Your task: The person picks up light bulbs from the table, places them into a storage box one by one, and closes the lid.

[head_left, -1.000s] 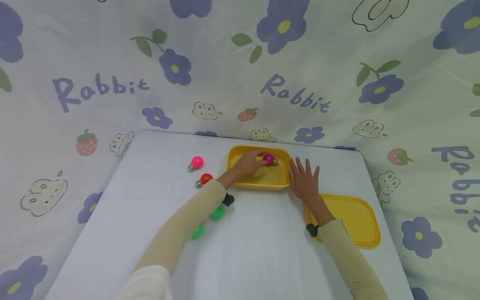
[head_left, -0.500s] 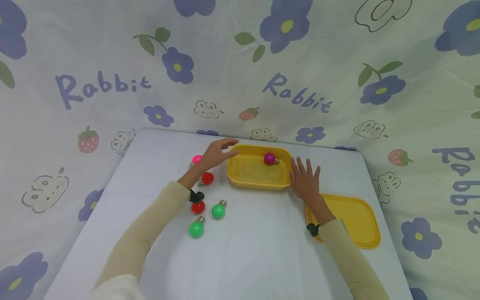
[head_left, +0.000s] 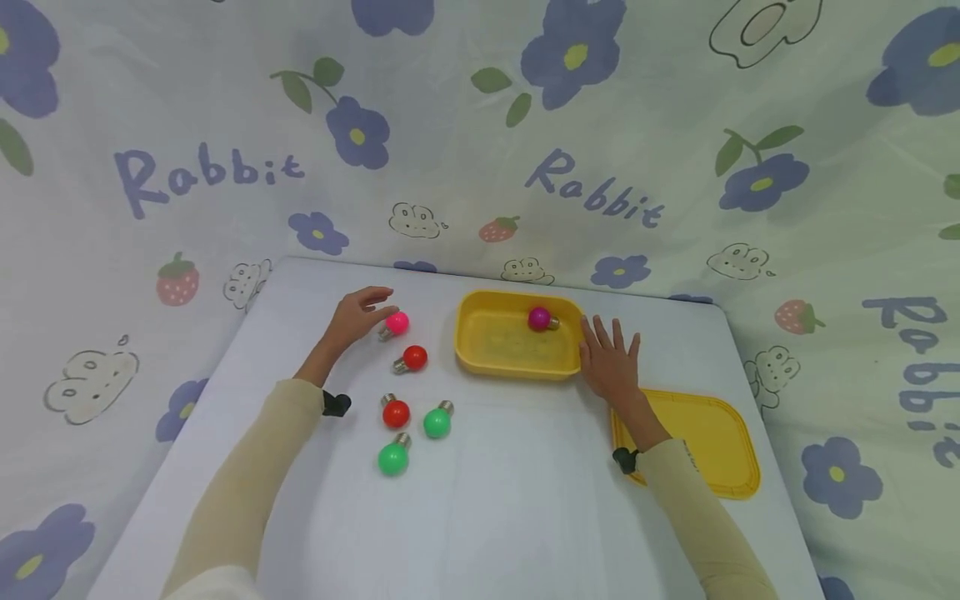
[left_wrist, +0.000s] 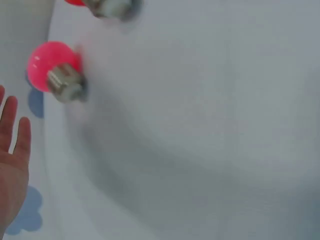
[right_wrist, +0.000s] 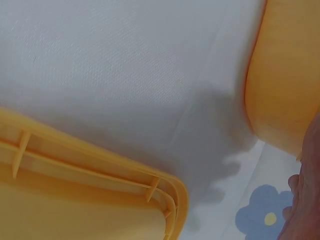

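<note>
My left hand (head_left: 356,319) hovers beside a pink light bulb (head_left: 397,323), its fingers extended and holding nothing. In the left wrist view the pink bulb (left_wrist: 50,65) lies apart from the fingers, metal base toward the camera. My right hand (head_left: 609,362) spreads its fingers against the right side of a yellow plastic box (head_left: 517,372). Inside that box, near its far right, rests a purple bulb (head_left: 539,318). The right wrist view shows only an edge of the hand (right_wrist: 307,185) beside the box wall (right_wrist: 280,85).
Two red bulbs (head_left: 415,358) and two green bulbs (head_left: 437,422) lie on the white table (head_left: 525,517) left of centre. A yellow lid (head_left: 705,442) lies under the right forearm. A patterned curtain (head_left: 450,167) stands behind the table.
My left hand has let go of the purple bulb in the box and moved left to the pink bulb. The right hand has stayed at the box.
</note>
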`<state>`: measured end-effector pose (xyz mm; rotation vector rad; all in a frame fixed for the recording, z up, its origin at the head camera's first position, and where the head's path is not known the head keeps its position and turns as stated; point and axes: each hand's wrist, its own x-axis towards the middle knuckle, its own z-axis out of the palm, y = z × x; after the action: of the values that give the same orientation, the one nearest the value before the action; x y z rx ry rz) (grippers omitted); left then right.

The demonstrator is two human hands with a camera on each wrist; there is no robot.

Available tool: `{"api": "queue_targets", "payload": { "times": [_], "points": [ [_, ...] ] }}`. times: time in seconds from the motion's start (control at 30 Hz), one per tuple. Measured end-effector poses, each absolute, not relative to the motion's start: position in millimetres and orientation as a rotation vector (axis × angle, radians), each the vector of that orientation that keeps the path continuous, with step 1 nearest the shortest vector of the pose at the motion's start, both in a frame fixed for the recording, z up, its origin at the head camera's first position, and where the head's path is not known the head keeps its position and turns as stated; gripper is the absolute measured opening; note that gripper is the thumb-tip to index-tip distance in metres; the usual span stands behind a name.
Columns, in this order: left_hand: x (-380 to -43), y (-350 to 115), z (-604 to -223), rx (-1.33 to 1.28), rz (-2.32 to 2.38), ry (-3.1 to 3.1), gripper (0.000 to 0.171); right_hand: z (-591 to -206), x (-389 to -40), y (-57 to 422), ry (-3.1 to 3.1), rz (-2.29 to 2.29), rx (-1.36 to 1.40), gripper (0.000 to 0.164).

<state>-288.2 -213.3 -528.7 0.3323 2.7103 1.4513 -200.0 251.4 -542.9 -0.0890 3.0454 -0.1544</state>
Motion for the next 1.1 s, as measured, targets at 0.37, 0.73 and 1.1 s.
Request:
{"api": "queue_targets", "payload": {
  "times": [0.37, 0.73, 1.1],
  "points": [
    [-272, -228, -553, 0.109, 1.443, 2.560, 0.060, -544, -201, 252, 3.043, -0.128, -0.089, 0.059],
    [-274, -226, -572, 0.121, 1.319, 2.632, 0.060, -544, -201, 252, 3.059, -0.140, -0.103, 0.058],
    [-278, -219, -574, 0.156, 1.344, 2.669, 0.055, -544, -202, 252, 3.060, -0.137, -0.098, 0.058]
  ]
}}
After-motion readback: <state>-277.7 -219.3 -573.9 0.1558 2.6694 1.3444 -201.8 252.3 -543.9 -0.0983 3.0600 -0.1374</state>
